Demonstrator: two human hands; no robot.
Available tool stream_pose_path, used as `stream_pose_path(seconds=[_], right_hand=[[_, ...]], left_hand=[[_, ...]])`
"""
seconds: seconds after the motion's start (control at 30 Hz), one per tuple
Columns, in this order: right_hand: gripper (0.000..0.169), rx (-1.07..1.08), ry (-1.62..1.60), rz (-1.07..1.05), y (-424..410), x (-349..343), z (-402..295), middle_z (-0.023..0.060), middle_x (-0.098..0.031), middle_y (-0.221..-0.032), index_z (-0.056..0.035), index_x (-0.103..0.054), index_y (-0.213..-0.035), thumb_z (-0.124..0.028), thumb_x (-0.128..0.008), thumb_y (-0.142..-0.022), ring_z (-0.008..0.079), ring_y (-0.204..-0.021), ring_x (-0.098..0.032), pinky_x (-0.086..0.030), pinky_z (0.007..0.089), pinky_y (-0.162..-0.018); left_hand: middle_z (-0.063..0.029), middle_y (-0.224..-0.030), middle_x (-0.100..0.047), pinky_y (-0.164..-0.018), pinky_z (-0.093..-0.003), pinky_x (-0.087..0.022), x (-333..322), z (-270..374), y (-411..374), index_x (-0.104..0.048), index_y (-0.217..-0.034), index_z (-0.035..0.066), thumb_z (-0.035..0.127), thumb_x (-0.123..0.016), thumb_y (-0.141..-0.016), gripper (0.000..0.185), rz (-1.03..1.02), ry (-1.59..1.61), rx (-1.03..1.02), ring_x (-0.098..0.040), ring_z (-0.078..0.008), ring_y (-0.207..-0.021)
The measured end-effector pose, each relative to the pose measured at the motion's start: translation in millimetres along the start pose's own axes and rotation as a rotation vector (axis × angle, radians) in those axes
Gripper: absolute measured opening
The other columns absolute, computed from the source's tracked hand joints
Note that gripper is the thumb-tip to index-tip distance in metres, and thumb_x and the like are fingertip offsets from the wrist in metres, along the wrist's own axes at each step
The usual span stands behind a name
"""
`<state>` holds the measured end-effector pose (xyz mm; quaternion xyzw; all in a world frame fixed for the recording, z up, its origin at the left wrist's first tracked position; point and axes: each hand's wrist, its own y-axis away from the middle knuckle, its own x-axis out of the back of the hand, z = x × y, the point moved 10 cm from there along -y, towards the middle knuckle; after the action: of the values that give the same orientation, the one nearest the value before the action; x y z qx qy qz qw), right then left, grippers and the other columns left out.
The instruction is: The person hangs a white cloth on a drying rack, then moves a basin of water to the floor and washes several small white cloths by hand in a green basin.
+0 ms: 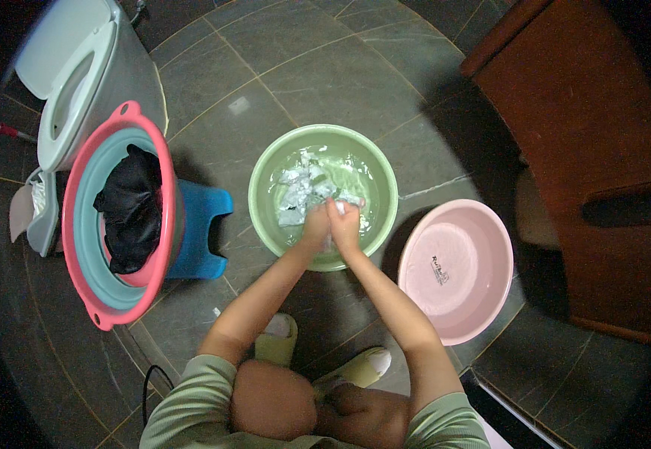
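Observation:
A round green plastic basin (258, 168) with water stands on the floor in front of me. A wet, light grey-white cloth (297, 191) lies bunched in the water, towards the left side of the basin. My left hand (318, 223) and my right hand (344, 221) are pressed together over the near half of the basin, both closed on part of the cloth. A bit of it pokes out by the right fingers. The fingers of my left hand are partly hidden.
At left, a pink-rimmed collapsible basin (168, 168) holding black fabric (132, 213) rests on a blue plastic stool (199, 224). Beyond it are a toilet (129, 67) and a small bin (47, 224). A pink basin (454, 269) stands right, near brown wooden furniture (583, 140).

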<state>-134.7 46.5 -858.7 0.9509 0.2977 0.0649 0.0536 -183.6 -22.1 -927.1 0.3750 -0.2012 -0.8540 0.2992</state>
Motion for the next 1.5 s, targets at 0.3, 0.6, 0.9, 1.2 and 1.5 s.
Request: stream_pose_path(seconds=[0.3,0.6,0.9,1.2,1.5], right_hand=[[0.038,-0.025,0.604,0.157,-24,39,10,0.0222,-0.056,-0.064,0.0001,-0.058,-0.065,-0.037,-0.058,-0.069,0.0367,-0.061,-0.056,-0.042,0.0416,-0.055],[0.028,0.274,1.211,-0.243,-17,4,16,0.0131,-0.058,-0.079,-0.0095,-0.052,-0.091,-0.027,-0.055,-0.070,0.0281,-0.071,-0.058,-0.046,0.0395,-0.062],[0.024,0.442,1.000,-0.195,-5,-9,-16,0.0104,-0.054,-0.085,-0.0081,-0.052,-0.093,-0.016,-0.053,-0.070,0.0228,-0.081,-0.053,-0.043,0.0339,-0.073],[0.040,-0.242,-0.170,-0.346,-31,-18,37,0.0024,-0.051,-0.097,-0.0155,-0.045,-0.115,-0.039,-0.034,-0.085,0.0124,-0.084,-0.049,-0.040,0.0263,-0.075],[0.047,-0.554,-0.583,-0.430,-11,-21,52,0.0075,-0.052,-0.106,-0.0040,-0.044,-0.113,-0.040,-0.040,-0.084,0.0151,-0.090,-0.053,-0.045,0.0300,-0.078]], left_hand=[[-0.0018,-0.077,-0.054,-0.053,-0.0285,-0.040,-6,2,15,-0.052,-0.088,0.008,0.028,-0.046,-0.081,0.021,-0.109,-0.264,0.105,-0.052,-0.0117,-0.068],[-0.0161,-0.095,-0.045,-0.068,-0.0404,-0.041,32,89,24,-0.037,-0.095,0.006,0.030,-0.061,-0.068,0.044,0.349,-1.484,-0.440,-0.050,-0.0314,-0.085],[-0.0193,-0.085,-0.058,-0.070,-0.0412,-0.044,58,75,1,-0.054,-0.090,0.003,0.006,-0.044,-0.067,0.025,0.389,-1.543,-0.286,-0.057,-0.0345,-0.080],[-0.0072,-0.087,-0.056,-0.072,-0.0249,-0.041,-21,127,22,-0.052,-0.096,0.000,0.009,-0.049,-0.070,0.027,-0.104,-0.268,-0.199,-0.054,-0.0166,-0.078],[-0.0079,-0.090,-0.057,-0.071,-0.0278,-0.046,-69,133,38,-0.047,-0.104,0.001,0.007,-0.062,-0.067,0.040,-0.292,-0.343,-0.009,-0.056,-0.0180,-0.081]])
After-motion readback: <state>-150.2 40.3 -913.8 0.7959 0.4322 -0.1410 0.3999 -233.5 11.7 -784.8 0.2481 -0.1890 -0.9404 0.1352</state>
